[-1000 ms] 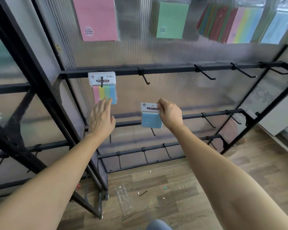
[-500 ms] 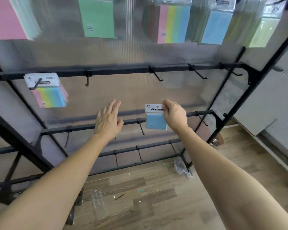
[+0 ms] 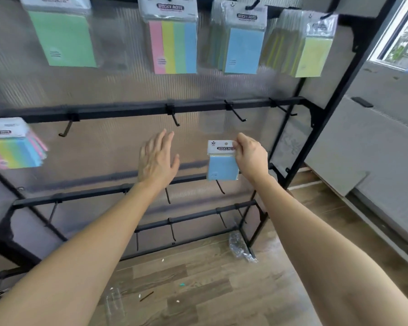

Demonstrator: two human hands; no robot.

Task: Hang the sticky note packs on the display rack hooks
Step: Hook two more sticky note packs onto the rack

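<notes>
Grip first: the right hand (image 3: 251, 156) pinches the white header card of a small blue sticky note pack (image 3: 222, 164) by its right edge, thumb and fingers curled onto it. That leaves the punched hole in the card uncovered, I'd say so a hook can pass through. The pack hangs upright just left of that hand, in the air between two rails of the black metal display rack (image 3: 127, 111), not yet on anything. An empty black hook (image 3: 236, 114) juts out above it, near but apart. The left hand (image 3: 157, 157) is flat and open with straight fingers, holding nothing, apart to the pack's left, likely ready to steady it. A striped multicoloured pack (image 3: 14, 147) already hangs at far left
</notes>
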